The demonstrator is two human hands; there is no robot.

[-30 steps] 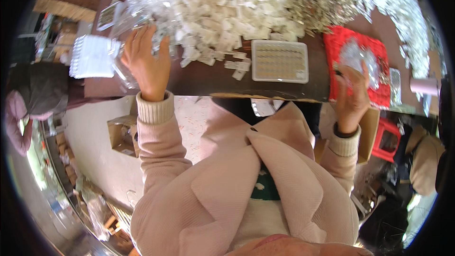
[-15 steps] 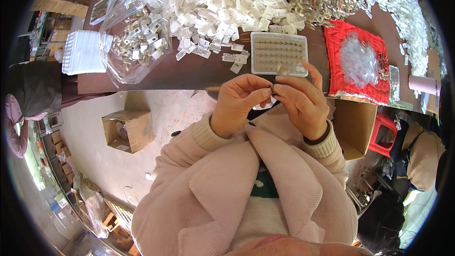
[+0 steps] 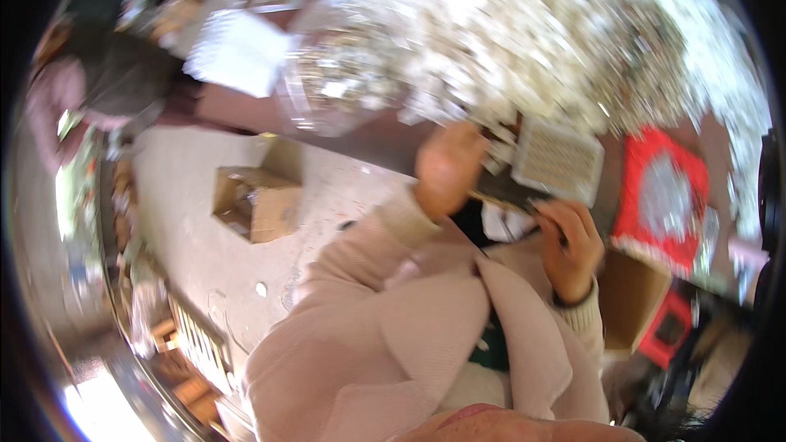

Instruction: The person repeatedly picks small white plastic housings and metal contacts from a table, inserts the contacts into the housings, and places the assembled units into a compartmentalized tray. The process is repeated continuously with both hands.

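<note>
- The picture is smeared by motion throughout; small parts cannot be made out.
- Left hand [image 3: 446,168]: raised at the near edge of the dark brown table [image 3: 368,143], its back toward the camera and fingers curled away. Whether it grips anything cannot be told. It sits just beside the scattered small white plastic pieces [image 3: 491,127] at the foot of the heap.
- Right hand [image 3: 569,245]: lower, near the chest, fingers curled around what looks like a thin dark object; its kind is not legible. I judge the hand closed on it, not firmly confirmed.
- White rectangular gridded tray [image 3: 557,160]: lies tilted at the table's near edge, between the two hands, just above the right hand and close to the left.
- Large heap of white and clear plastic parts [image 3: 557,41]: covers most of the table top behind the tray.
- Clear plastic bag of small parts [image 3: 336,86]: on the table to the left, well apart from both hands.
- Red square tray holding clear pieces [image 3: 663,196]: right of the gridded tray.
- Brown cardboard box [image 3: 254,200]: on the pale floor below the table.
- Risk: the gridded tray sits at the table edge; a knock from either hand could tip it off and spill whatever its cells hold.
- Risk: loose pieces at the edge could be swept to the floor by the left sleeve.
- Hidden: the left palm, both sets of fingertips, the tray's cell contents.
</note>
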